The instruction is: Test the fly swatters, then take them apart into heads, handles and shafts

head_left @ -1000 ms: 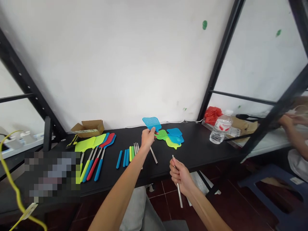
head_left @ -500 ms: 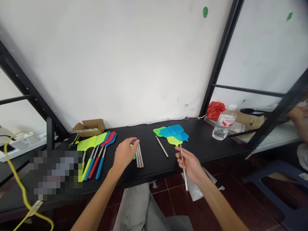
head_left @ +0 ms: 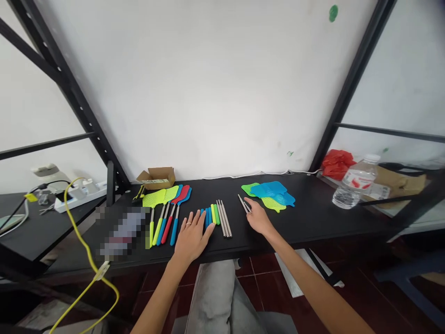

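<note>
Flyswatter handles (head_left: 208, 217) in blue and lime plastic lie side by side on a black table (head_left: 313, 218), at the near edge of a work session. The left hand (head_left: 192, 239), wearing a ring, rests palm down just beside them, fingers spread apart and gripping nothing, its fingertips at or touching the row. To the right, a bundle of steel rods (head_left: 224, 218) lies parallel to the handles. Farther right, the right hand (head_left: 259, 218) sits palm down with its fingers (head_left: 247, 202) close together against two short metal rods (head_left: 242, 202); whether it grips them cannot be told. Loose mesh swatter heads (head_left: 269, 192) overlap in a pile beyond it. Assembled flyswatters (head_left: 166, 208) lie fanned at left, near a cardboard box (head_left: 155, 178). A water bottle (head_left: 354, 188) and a red plastic bag (head_left: 337, 163) stand at far right.
</note>
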`<move>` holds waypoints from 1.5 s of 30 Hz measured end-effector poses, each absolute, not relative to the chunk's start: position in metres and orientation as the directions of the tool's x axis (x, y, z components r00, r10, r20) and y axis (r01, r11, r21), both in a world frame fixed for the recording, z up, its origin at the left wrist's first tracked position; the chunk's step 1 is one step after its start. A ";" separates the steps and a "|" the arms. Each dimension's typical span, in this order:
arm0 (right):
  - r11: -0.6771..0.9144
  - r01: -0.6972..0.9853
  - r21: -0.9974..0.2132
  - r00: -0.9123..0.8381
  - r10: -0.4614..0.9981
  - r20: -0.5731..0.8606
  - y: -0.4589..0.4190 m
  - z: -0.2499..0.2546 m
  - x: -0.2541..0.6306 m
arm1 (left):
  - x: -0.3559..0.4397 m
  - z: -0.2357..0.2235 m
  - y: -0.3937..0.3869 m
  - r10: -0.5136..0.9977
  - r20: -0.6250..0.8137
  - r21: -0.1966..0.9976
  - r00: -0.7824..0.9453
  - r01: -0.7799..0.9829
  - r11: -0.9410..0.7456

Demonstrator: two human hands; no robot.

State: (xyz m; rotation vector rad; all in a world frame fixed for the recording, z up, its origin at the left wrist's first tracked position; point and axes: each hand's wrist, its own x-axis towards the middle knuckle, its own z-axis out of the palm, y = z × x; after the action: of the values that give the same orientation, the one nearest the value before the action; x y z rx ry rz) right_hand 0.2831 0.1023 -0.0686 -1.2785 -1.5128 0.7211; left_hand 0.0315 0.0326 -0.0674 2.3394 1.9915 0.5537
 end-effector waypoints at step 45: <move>-0.106 -0.758 -0.644 -0.095 0.994 -0.052 0.059 -0.019 0.238 | 0.151 -0.018 -0.014 0.975 0.213 0.452 0.065 0.878 -0.157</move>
State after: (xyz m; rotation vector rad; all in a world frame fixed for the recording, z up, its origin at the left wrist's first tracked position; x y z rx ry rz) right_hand 0.2376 0.0592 -0.0185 -0.5707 -0.5449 1.6087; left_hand 0.1514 -0.0141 -0.0175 2.1340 1.8934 0.7017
